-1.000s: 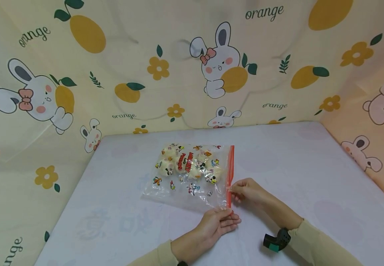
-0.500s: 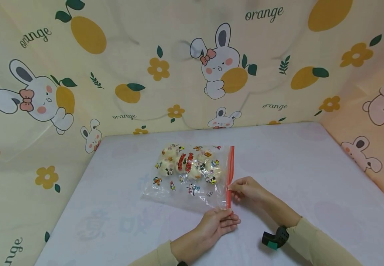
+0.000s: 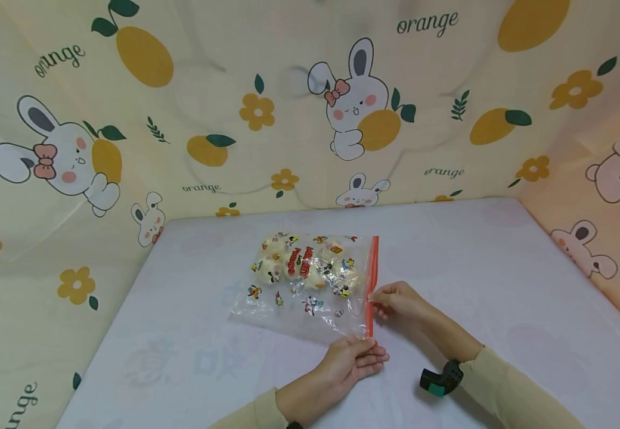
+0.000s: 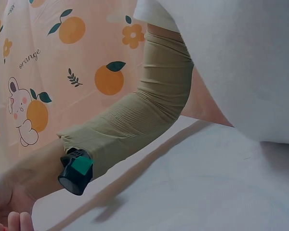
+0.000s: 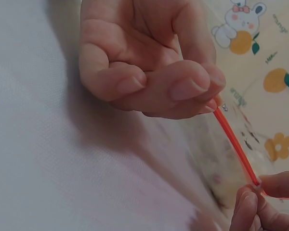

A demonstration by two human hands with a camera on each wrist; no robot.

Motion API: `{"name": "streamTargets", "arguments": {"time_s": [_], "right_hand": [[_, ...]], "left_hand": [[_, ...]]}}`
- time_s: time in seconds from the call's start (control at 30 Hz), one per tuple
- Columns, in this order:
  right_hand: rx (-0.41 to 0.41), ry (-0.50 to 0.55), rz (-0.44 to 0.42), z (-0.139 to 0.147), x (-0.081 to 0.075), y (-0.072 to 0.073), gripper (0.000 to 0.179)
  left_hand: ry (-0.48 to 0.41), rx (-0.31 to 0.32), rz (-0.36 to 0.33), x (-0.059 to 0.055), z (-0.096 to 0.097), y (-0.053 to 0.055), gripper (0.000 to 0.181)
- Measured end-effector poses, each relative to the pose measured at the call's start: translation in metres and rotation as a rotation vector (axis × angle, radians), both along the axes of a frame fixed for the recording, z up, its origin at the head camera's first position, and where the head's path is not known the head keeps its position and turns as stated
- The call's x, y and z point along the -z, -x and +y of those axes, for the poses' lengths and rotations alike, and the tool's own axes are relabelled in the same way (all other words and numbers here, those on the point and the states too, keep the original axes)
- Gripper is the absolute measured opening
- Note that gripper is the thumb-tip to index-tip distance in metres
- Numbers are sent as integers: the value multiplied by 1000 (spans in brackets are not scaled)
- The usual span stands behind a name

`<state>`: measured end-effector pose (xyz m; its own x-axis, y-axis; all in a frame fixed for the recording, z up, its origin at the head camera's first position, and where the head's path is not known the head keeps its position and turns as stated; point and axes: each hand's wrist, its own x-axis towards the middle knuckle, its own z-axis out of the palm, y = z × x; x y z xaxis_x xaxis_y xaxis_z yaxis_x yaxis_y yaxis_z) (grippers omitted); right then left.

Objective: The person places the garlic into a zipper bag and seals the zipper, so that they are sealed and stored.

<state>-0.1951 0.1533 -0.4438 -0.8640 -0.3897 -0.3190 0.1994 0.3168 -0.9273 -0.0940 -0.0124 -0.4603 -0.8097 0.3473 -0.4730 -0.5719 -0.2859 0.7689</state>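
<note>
A clear plastic zip bag (image 3: 288,307) with small cartoon prints and red lettering lies flat on the table. Several cream-white rounded things (image 3: 269,269) show through it. Its red zip strip (image 3: 375,259) runs along the right side. My left hand (image 3: 339,366) pinches the near end of that strip between thumb and forefinger, the other fingers extended. Farther up the strip, my right hand (image 3: 403,304) pinches it with thumb and fingertips. In the right wrist view the red strip (image 5: 235,144) stretches between my right hand (image 5: 144,57) and my left hand's fingers (image 5: 248,207).
A white cloth covers the table (image 3: 192,286). Behind it and at both sides hangs a cream curtain (image 3: 288,149) printed with rabbits and oranges. A black wrist camera (image 3: 441,379) sits on my right forearm, low over the table.
My right hand has slid a little way up the red strip, away from the left hand, and its forearm has followed. The left hand and the bag stay in place.
</note>
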Motion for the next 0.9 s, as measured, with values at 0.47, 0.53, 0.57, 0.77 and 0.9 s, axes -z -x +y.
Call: {"name": "streamTargets", "arguments": {"time_s": [0.47,0.53,0.57,0.77,0.9], "right_hand": [[27,-46,0,0,-1,10,24],[25,-38,7,0,0,11,23],[23,-34,11,0,0,12,23],[26,-32,10,0,0,14,22],[29,-36,10,0,-1,14,22]], "left_hand": [[13,2,-10,0,-1,-1,26],[13,3,-14,0,-1,-1,26],[12,3,-15,0,-1,-1,27],[-5,21,-27,-2,-3,0,27],[-8,30,-33,-3,-4,0,27]]}}
